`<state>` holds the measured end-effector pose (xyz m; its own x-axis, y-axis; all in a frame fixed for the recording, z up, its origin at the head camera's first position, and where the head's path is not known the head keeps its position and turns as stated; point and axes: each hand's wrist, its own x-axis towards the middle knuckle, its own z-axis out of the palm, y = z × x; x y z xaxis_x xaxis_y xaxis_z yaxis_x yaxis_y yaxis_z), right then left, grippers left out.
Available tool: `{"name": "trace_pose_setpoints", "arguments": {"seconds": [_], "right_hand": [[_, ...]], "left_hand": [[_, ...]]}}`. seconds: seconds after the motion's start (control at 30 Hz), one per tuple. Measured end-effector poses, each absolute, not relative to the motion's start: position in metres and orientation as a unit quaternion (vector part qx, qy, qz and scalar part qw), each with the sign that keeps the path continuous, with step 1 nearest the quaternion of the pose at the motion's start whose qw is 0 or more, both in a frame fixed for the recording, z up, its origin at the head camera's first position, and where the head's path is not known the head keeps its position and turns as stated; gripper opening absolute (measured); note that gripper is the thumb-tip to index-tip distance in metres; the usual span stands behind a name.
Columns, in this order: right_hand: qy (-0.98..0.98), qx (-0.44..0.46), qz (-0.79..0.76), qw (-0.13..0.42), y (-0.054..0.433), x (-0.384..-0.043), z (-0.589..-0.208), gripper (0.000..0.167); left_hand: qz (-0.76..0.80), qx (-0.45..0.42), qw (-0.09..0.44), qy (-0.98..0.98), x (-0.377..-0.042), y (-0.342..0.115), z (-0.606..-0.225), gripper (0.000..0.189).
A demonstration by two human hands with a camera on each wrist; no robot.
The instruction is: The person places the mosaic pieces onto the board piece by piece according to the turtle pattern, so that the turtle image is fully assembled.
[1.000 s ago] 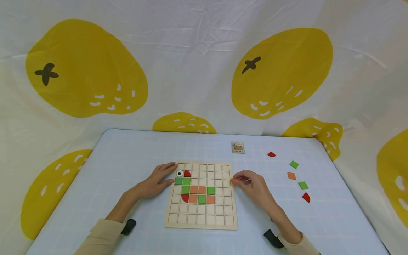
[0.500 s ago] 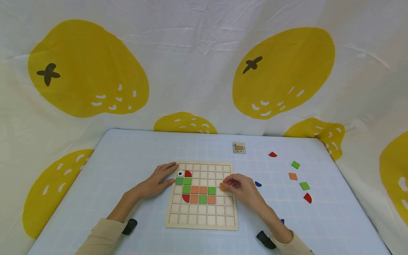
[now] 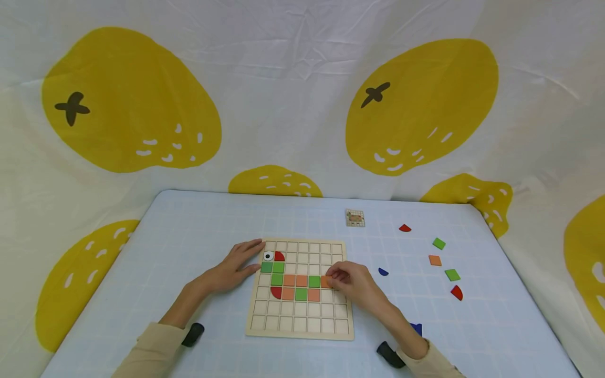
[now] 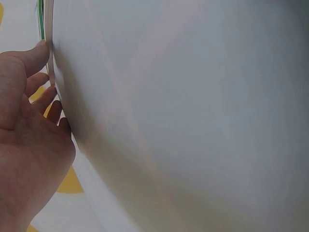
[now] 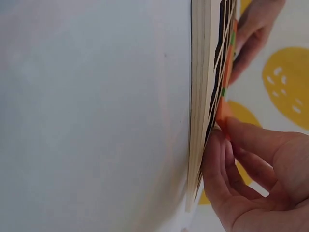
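A square wooden grid board (image 3: pixel 299 326) lies on the table, partly filled with green, orange and red tiles and a white eye tile (image 3: pixel 268 256) at its upper left. My right hand (image 3: pixel 354 283) pinches an orange square tile (image 3: pixel 325 282) between thumb and fingers, over the cell right of a green tile (image 3: pixel 314 282). In the right wrist view this orange tile (image 5: pixel 222 112) is tilted at the board's cells. My left hand (image 3: pixel 233 268) rests at the board's left edge, fingers extended, with the thumb (image 4: pixel 41 53) against the edge in the left wrist view.
Right of the board lie two red quarter-round tiles (image 3: pixel 405 228), two green tiles (image 3: pixel 452 274), an orange tile (image 3: pixel 435 260) and a blue half-round piece (image 3: pixel 383 272). Another blue piece (image 3: pixel 416 328) is partly hidden by my right forearm. A small picture card (image 3: pixel 355 218) lies behind the board.
My right hand has moved left from the board's right edge, carrying the orange tile in beside the green tile. Blue pieces came into sight behind it. My left hand stays at the left edge.
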<state>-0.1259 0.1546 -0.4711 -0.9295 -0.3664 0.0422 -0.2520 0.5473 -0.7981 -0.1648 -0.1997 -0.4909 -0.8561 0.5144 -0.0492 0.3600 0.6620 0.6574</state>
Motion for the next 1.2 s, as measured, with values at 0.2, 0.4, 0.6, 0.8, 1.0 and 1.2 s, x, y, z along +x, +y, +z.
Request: {"name": "trace_pose_setpoints", "arguments": {"seconds": [0.2, 0.4, 0.6, 0.8, 1.0, 1.2], "right_hand": [[0.882, -0.189, -0.429, 0.055, 0.154, -0.124, -0.471, 0.009], [0.884, -0.200, -0.420, 0.045, 0.156, -0.124, -0.472, 0.010], [0.881, -0.205, -0.424, 0.053, 0.160, -0.124, -0.471, 0.012], [0.881, -0.204, -0.425, 0.033, 0.173, -0.124, -0.468, 0.015], [0.895, -0.182, -0.408, 0.010, 0.188, -0.124, -0.465, 0.016], [0.913, -0.146, -0.381, -0.008, 0.207, -0.124, -0.465, 0.015]], "left_hand": [[0.331, 0.241, 0.115, 0.905, -0.166, -0.200, -0.492, 0.063], [0.330, 0.246, 0.112, 0.905, -0.168, -0.199, -0.493, 0.063], [0.330, 0.247, 0.110, 0.904, -0.167, -0.199, -0.493, 0.062], [0.325, 0.241, 0.109, 0.908, -0.166, -0.200, -0.492, 0.063], [0.326, 0.237, 0.112, 0.908, -0.165, -0.200, -0.490, 0.063], [0.334, 0.240, 0.109, 0.905, -0.164, -0.199, -0.490, 0.062]]}}
